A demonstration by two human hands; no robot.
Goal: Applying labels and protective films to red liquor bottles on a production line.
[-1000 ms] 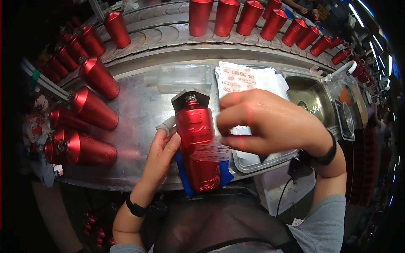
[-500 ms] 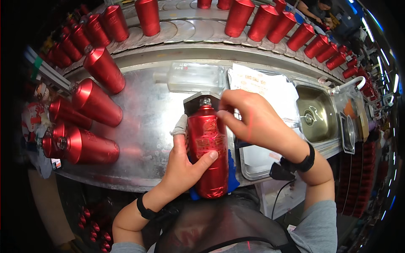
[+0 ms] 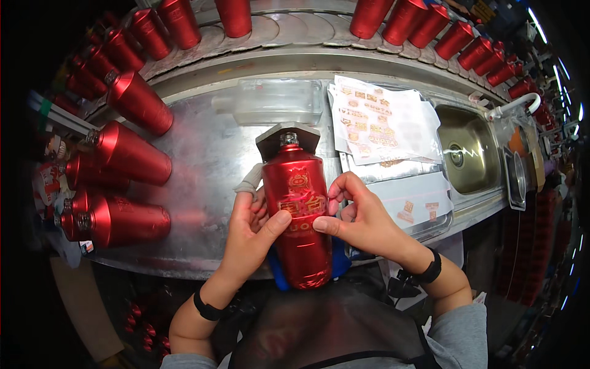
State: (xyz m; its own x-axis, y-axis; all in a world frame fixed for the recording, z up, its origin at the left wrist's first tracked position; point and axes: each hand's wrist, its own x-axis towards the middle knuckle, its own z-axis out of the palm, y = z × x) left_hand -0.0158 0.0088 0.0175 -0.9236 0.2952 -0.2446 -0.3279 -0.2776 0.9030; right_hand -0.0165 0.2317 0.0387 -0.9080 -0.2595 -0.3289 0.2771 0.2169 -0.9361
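Note:
A glossy red bottle (image 3: 299, 256) with gold markings on its front lies tilted in front of me, its clear glass neck pointing away. My left hand (image 3: 249, 230) grips its left side, thumb on the front below the gold characters; a pale cover sits on one finger. From the right, my right hand (image 3: 362, 221) presses its thumb to the front, the other fingers curled at the bottle's side. Behind the neck is a grey angled metal rest (image 3: 268, 142). Blue material (image 3: 278, 269) shows beneath the bottle's lower end.
Several red bottles (image 3: 130, 221) stand on the left of the metal table (image 3: 196, 154). A clear glass bottle (image 3: 276, 101) lies behind the rest. Printed decal sheets (image 3: 384, 126) lie on a tray to the right, beside a sink (image 3: 464, 150). A conveyor (image 3: 289, 29) carries more bottles.
My right hand has come down from near the bottle's neck to its front right side. My left thumb has shifted left. Gold markings now show more clearly.

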